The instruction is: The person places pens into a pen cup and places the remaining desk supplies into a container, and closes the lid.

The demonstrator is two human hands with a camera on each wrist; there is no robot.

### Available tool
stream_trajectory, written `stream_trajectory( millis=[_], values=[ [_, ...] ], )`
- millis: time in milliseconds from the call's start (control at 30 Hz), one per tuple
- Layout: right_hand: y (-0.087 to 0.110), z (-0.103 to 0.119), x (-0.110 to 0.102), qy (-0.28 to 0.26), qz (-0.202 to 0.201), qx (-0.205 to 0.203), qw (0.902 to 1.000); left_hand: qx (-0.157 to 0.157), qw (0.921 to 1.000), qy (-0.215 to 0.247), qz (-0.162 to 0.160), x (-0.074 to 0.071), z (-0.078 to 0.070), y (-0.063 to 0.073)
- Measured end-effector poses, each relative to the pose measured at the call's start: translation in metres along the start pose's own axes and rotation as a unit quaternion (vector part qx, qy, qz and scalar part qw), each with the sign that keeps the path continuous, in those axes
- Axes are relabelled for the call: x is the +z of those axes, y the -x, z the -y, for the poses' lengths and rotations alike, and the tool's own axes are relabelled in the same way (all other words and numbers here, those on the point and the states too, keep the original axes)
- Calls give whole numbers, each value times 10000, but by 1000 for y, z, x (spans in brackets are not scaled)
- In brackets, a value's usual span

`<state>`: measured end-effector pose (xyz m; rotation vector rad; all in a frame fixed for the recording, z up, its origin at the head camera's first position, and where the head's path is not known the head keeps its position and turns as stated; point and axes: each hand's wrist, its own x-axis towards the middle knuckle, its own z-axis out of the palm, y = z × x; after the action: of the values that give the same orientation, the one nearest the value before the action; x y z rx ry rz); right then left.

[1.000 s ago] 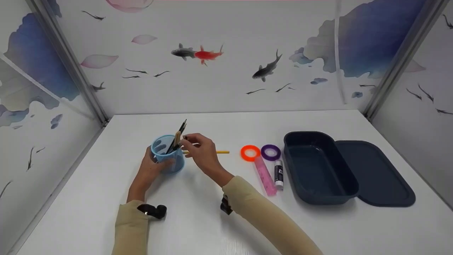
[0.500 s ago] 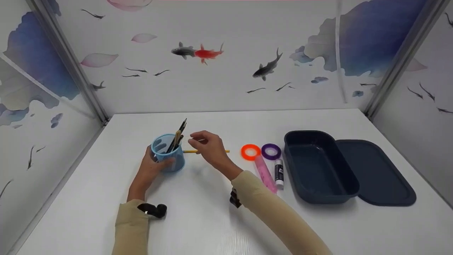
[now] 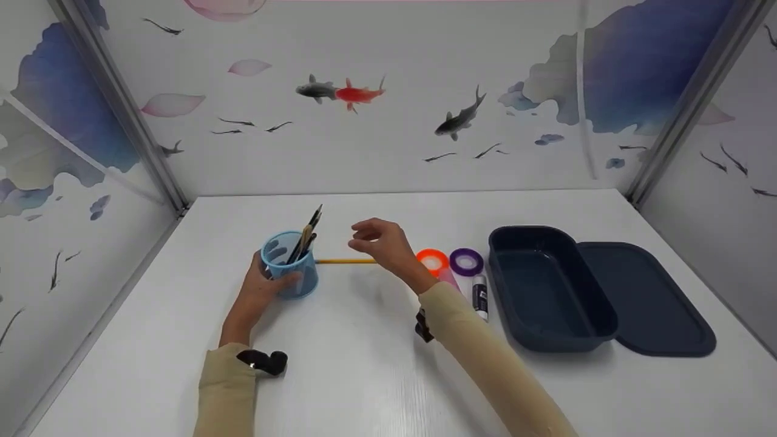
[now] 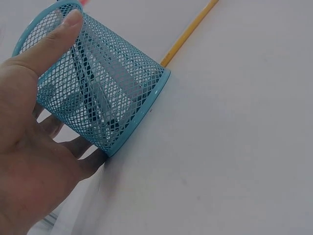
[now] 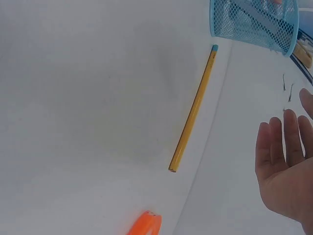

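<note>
A light-blue mesh pen holder [image 3: 308, 280] stands on the table at left in the head view, with several dark and wooden pencils [image 3: 311, 229] leaning inside. My left hand [image 3: 258, 290] grips its side, thumb across the near wall and fingers behind. In the left wrist view the mesh wall [image 4: 122, 73] lies between thumb and fingers. A yellow pencil [image 3: 346, 261] with a blue end lies on the table right of the holder. My right hand [image 3: 388, 244] hovers over that pencil's right end, fingers loosely bent; the right wrist view shows nothing in the hand [image 5: 288, 171].
Right of my right hand lie an orange ring [image 3: 432, 261], a purple ring [image 3: 466, 261], a partly covered pink item [image 3: 448, 277] and a black-and-white glue stick [image 3: 479, 296]. Farther right stand a dark-blue bin [image 3: 546, 291] and its flat lid [image 3: 649, 303]. Printed panels [image 3: 388, 152] enclose the table.
My right hand has pulled away from the pencils in the holder and moved right, over the yellow pencil. My left hand keeps its grip on the holder.
</note>
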<state>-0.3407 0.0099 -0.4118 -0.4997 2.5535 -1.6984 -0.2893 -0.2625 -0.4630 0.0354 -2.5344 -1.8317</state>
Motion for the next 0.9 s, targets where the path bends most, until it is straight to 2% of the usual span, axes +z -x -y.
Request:
stream_trajectory(
  millis=[300, 567, 900],
  values=[
    [-5, -14, -9, 3, 71, 84, 9999, -10, 10000, -17, 59, 0, 0, 0],
    [-9, -26, -5, 203, 257, 592, 9977, 21, 10000, 2, 70, -1, 0, 5],
    [-11, -36, -2, 363, 351, 906, 9946, -4, 10000, -20, -6, 0, 1, 2]
  ],
)
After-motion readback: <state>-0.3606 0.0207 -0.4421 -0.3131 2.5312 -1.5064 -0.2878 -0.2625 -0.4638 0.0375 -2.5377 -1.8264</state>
